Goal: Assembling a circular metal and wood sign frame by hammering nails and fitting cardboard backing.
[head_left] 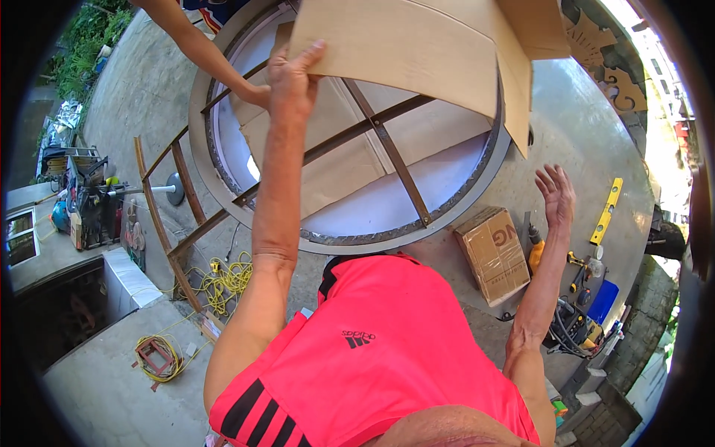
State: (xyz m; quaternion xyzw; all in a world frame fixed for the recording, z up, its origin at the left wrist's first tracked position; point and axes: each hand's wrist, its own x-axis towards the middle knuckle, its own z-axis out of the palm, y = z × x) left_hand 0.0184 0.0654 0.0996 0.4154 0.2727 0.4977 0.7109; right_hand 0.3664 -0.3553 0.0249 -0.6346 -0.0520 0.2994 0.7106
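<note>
My left hand (292, 83) grips the lower left edge of a large opened-out cardboard box (402, 41), thumb on the face toward me. The box is held over a round metal frame (462, 214) with crossing brown bars (392, 156). Flat cardboard pieces (331, 175) lie beneath those bars, over a pale surface. From the upper left, a co-worker's arm (201, 52) reaches in, its hand partly hidden behind my left wrist. My right hand (557, 197) is raised off to the right with fingers apart, holding nothing, above the concrete floor.
A closed cardboard box (493, 255) stands right of my knees, near a power drill (536, 249). Farther right lie a yellow spirit level (607, 211) and assorted tools. On the left are a curved metal frame piece (153, 216) and a tangled yellow cord (223, 287).
</note>
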